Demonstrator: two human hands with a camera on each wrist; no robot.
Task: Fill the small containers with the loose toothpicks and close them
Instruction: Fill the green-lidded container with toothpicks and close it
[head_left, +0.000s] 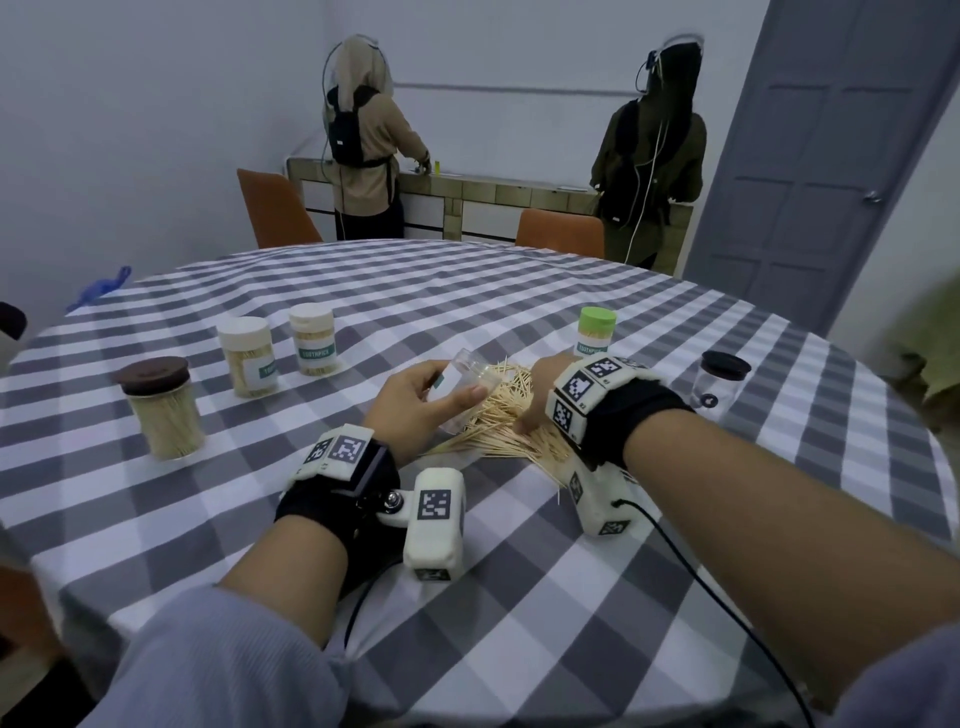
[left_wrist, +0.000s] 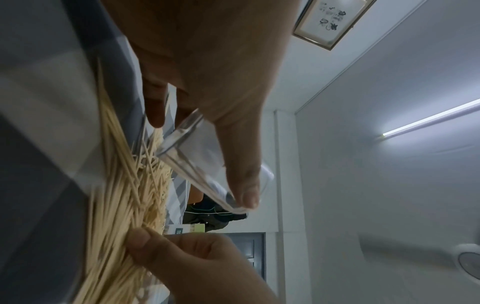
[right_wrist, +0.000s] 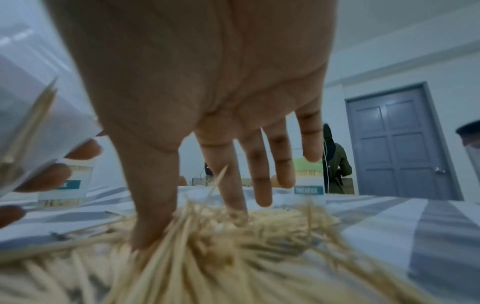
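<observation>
You have six small clear plastic toothpick containers here: one with a dark brown lid (head_left: 160, 408), two with cream lids (head_left: 246, 356) (head_left: 313, 339), one with a green lid (head_left: 596, 331), one with a black lid (head_left: 723, 384), and one lidless (head_left: 464, 391). One heap of loose pale wooden toothpicks (head_left: 506, 421) lies on the counter; the sticks are too many to count. Two orange chairs (head_left: 272, 214) (head_left: 561, 233) stand beyond, and two other people (head_left: 366, 137) (head_left: 657, 150).

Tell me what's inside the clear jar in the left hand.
The clear jar, tilted in the left hand, holds a few toothpicks; fingers and blur hide the rest.
</observation>
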